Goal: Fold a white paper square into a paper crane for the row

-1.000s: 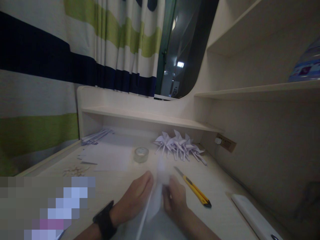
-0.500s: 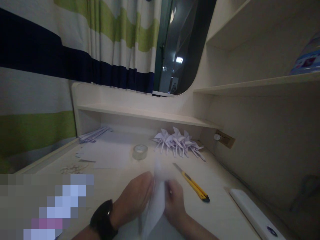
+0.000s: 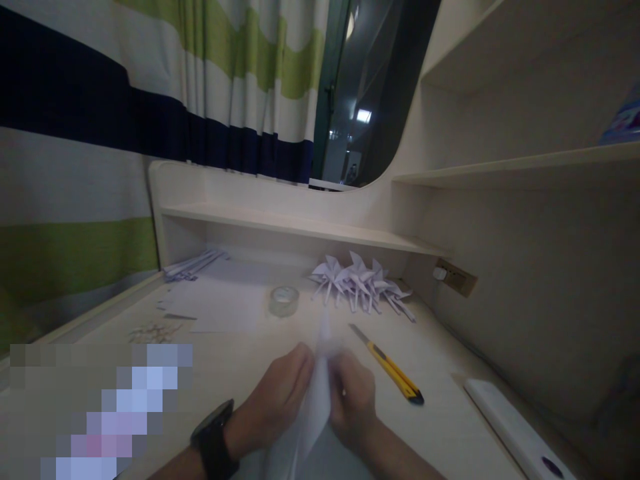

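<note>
A sheet of white paper (image 3: 316, 407) stands on edge between my hands, folded or bent and blurred by motion. My left hand (image 3: 285, 390), with a black watch on the wrist, presses its closed fingers on the paper's left side. From the right, my right hand (image 3: 354, 393) grips the same sheet with curled fingers. A yellow utility knife (image 3: 393, 370) lies to the right of my right hand, its blade pointing away. Beyond my hands sits a roll of clear tape (image 3: 283, 302). Several white paper pinwheels (image 3: 357, 280) are bunched at the back of the desk.
Flat white paper sheets (image 3: 225, 293) and a bundle of paper sticks (image 3: 195, 265) lie at the back left. Small pale bits (image 3: 153, 332) are heaped in front of them. A long white box (image 3: 510, 423) rests at the right. A shelf (image 3: 300, 223) overhangs the back.
The view has shifted slightly, so everything sits a little further right. Both hands still hold the paper, whose upper part looks narrower now.
</note>
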`<state>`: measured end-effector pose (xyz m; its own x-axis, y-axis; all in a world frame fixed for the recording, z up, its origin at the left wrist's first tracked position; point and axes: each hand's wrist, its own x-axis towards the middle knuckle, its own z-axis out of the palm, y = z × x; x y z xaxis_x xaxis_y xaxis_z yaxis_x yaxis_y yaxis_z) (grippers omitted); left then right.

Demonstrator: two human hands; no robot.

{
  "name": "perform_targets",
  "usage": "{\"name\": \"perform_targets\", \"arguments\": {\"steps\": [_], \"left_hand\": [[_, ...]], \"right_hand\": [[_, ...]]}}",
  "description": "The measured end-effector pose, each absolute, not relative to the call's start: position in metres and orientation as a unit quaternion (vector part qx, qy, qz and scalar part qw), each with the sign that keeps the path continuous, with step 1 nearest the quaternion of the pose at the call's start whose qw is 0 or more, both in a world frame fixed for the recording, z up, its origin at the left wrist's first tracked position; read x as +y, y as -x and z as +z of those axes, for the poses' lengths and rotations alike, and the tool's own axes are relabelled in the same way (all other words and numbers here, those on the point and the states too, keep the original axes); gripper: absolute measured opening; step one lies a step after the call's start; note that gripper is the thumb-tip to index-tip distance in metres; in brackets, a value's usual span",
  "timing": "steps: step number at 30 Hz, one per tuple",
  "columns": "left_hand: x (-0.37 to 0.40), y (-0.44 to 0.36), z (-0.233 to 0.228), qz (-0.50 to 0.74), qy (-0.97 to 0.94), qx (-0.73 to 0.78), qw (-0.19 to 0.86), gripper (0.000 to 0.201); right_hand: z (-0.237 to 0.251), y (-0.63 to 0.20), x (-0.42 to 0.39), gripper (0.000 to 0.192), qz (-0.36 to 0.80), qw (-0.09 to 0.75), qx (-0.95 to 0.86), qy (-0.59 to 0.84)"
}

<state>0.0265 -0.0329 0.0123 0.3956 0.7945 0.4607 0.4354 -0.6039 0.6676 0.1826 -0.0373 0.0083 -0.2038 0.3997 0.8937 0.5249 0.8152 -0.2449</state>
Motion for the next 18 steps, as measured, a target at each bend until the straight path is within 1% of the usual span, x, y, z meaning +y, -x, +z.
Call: {"name": "perform_targets", "arguments": {"steps": [3,7,13,15,18], "left_hand": [[-0.035,-0.030,0.013,0.400,-0.800,0.391,0.219,0.026],[-0.035,-0.030,0.013,0.397,-0.817,0.385,0.165,0.025],[-0.031,-0.023,0.014,0.357,-0.854,0.359,0.118,0.022],[-0.030,-0.022,0.016,0.357,-0.850,0.362,0.139,0.023],[-0.028,-0.020,0.018,0.386,-0.807,0.374,0.246,0.028]], "right_hand": [[0.006,-0.182,-0.039,0.015,-0.016,0.562,-0.763,0.320],[0.005,-0.179,-0.041,0.019,0.039,0.577,-0.732,0.360],[0.006,-0.180,-0.041,0.019,0.101,0.578,-0.721,0.369],[0.009,-0.181,-0.041,0.019,0.117,0.575,-0.722,0.366],[0.015,-0.182,-0.041,0.018,0.122,0.567,-0.732,0.359]]}}
